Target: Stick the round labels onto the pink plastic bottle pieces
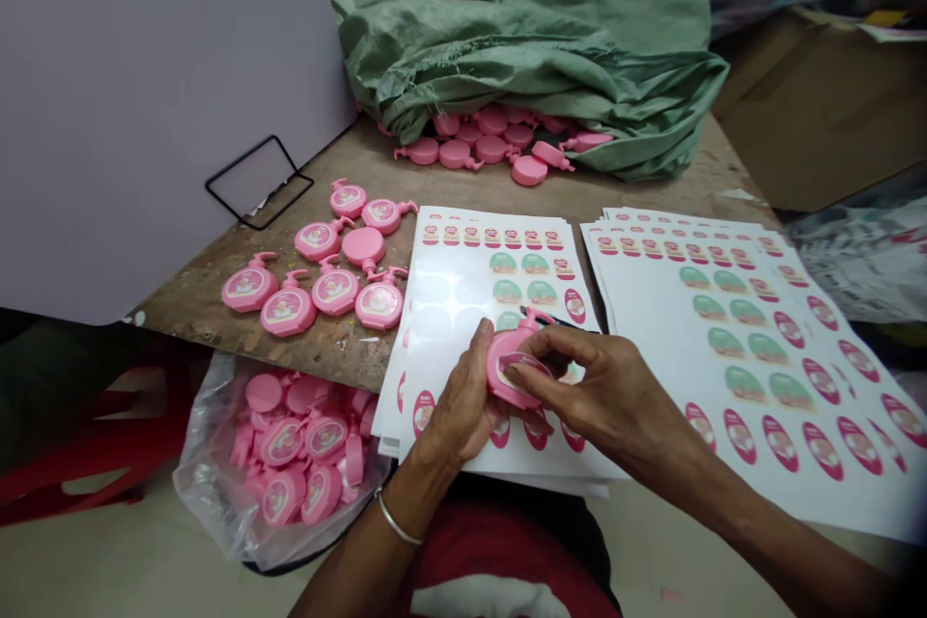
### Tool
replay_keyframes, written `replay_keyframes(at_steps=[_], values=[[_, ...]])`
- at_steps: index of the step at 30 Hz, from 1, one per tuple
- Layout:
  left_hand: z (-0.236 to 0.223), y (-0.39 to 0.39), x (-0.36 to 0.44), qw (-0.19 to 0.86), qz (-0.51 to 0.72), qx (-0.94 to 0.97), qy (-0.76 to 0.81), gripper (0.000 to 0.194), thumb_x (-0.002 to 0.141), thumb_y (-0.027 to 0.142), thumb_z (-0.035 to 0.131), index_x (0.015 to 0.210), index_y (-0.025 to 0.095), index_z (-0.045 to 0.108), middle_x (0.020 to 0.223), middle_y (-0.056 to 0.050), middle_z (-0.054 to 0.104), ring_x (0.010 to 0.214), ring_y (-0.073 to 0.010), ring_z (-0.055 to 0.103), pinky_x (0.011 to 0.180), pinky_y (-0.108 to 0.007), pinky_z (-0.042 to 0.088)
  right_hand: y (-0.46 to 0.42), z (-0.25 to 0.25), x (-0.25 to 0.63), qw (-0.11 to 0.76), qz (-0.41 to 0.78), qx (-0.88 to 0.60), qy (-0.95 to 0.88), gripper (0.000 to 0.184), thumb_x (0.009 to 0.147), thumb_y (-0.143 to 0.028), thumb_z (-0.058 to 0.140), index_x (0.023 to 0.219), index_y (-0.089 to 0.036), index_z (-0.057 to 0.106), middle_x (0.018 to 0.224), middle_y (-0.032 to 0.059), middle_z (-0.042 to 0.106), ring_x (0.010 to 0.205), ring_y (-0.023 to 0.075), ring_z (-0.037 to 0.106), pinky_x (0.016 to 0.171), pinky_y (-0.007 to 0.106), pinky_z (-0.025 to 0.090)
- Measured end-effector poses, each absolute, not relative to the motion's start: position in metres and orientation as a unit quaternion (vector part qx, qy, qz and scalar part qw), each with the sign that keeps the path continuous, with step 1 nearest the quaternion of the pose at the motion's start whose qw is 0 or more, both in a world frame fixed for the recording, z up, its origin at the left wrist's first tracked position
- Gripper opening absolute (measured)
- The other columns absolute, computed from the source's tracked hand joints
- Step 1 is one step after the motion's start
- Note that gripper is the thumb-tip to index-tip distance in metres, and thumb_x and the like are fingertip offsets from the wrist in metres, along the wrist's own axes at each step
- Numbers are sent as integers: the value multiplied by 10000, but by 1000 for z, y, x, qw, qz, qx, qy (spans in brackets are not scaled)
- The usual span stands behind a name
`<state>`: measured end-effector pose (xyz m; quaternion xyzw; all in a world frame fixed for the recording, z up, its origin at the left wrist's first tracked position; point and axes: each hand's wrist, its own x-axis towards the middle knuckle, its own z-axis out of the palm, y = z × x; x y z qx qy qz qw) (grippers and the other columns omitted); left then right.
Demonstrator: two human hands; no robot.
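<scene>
My left hand (463, 406) is wrapped round a small pink toy pump bottle (503, 357), its pump end pointing away from me. The fingers of my right hand (579, 372) pinch an oval sticker (527, 364) against the bottle's round face. Beneath both hands lies a stack of sticker sheets (463, 241), printed with rows of small labels. A dark, thin tool (554, 319) shows partly behind the bottle; its kind is hidden. Left of the sheets, several pink bottles (335, 290) lie on the wooden table, most with a round picture label on the face.
A second stack of sticker sheets (652, 309) lies at the right. Unlabelled pink bottles spill from a green sack (521, 48) at the back. Below the table's left edge hangs a clear plastic bag (210, 492) of pink bottles. A black wire stand (242, 212) and cardboard box (818, 116) flank the table.
</scene>
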<state>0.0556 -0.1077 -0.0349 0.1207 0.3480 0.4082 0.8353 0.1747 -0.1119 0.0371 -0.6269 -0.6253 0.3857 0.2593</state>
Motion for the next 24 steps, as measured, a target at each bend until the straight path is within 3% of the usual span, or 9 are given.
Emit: replay_keyframes(at_steps=[7, 11, 13, 18, 24], values=[[-37, -107, 55, 840, 404, 121, 340, 507, 886, 553, 496, 923, 74, 658, 681, -86, 687, 609, -158, 669, 462, -178, 481, -109, 40, 179, 231, 398, -611, -645, 230, 826, -307, 558, 629, -190, 575, 607, -6, 588, 571, 117, 500, 545, 249, 391], [-33, -106, 54, 855, 351, 143, 353, 600, 914, 580, 392, 1024, 40, 630, 629, -111, 677, 509, -195, 651, 331, -202, 412, -96, 47, 192, 183, 454, -566, -664, 390, 901, -371, 455, 555, -192, 475, 529, -26, 474, 490, 92, 378, 469, 246, 304], [-31, -105, 54, 851, 343, 147, 370, 605, 930, 564, 357, 1050, 29, 614, 597, -112, 668, 483, -203, 644, 310, -210, 402, -90, 51, 197, 154, 491, -541, -666, 409, 915, -379, 434, 560, -188, 501, 517, -29, 466, 475, 87, 353, 455, 244, 287], [-26, -103, 54, 849, 331, 151, 383, 578, 945, 520, 343, 1042, 14, 605, 541, -103, 647, 404, -186, 610, 317, -219, 431, -82, 59, 203, 134, 540, -492, -670, 227, 877, -317, 538, 760, -178, 673, 679, -11, 624, 609, 103, 505, 558, 223, 393], [-25, -102, 53, 870, 308, 157, 351, 613, 964, 514, 267, 1065, 12, 604, 542, -113, 644, 405, -191, 614, 308, -216, 434, -80, 54, 209, 124, 568, -467, -667, 227, 882, -335, 554, 872, -166, 705, 741, 7, 659, 638, 114, 549, 583, 229, 426]])
